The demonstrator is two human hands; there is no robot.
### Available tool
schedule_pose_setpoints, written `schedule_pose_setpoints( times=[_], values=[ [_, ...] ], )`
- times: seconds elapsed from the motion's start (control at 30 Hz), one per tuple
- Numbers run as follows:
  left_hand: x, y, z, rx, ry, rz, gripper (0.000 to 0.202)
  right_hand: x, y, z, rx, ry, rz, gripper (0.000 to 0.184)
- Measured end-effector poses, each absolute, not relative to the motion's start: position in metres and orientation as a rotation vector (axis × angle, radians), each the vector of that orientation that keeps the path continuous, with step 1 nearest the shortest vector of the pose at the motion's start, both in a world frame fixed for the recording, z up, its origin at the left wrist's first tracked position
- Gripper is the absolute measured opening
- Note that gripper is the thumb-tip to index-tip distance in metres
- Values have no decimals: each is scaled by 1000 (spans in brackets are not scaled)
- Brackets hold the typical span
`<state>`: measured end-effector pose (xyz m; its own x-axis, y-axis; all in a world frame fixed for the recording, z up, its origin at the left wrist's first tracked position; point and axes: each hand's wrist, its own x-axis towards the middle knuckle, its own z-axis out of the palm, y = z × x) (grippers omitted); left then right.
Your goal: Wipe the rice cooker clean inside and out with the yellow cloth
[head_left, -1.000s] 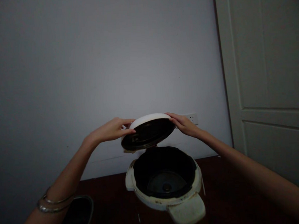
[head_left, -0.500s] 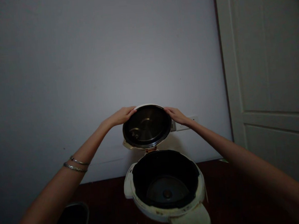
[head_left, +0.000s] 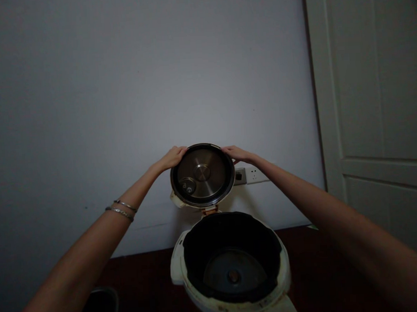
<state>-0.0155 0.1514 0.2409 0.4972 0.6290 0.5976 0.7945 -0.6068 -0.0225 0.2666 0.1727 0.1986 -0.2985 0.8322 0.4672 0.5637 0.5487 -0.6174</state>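
A white electric pressure cooker (head_left: 191,284) stands before me with its lid raised; no inner pot sits inside, and a heating plate shows at the bottom. The round lid (head_left: 214,169) tilts back on its hinge, its metal inner face towards me. On the lid's upper left rim my left hand (head_left: 173,157) is closed, fingertips hidden behind it. My right hand (head_left: 238,154) grips the upper right rim, its fingers partly behind the lid.
Behind the cooker is a pale wall (head_left: 190,82) with a socket panel (head_left: 254,175). A dark pot (head_left: 97,308) sits at the lower left, partly hidden by my left arm. The dark red tabletop (head_left: 145,273) lies below; a white door (head_left: 377,94) is at the right.
Both hands have tipped the lid further back, so more of its metal inner face shows. The view has shifted slightly.
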Motion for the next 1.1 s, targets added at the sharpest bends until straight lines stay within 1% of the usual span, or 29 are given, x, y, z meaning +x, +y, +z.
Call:
schedule_pose_setpoints(
  times=[0.23, 0.8, 1.1],
  values=[
    [-17, 169, 239, -2407, -1272, -827, 48, 257, 184, 199, -1201, -1963, 403, 50],
    [-25, 200, 228, -2304, -1357, -908, 44, 239, 223, 192, -1247, -1906, 41, 54],
    [-24, 202, 223, -2308, -1278, -966, 44, 240, 234, 190, -1280, -1902, 17, 58]
  ],
)
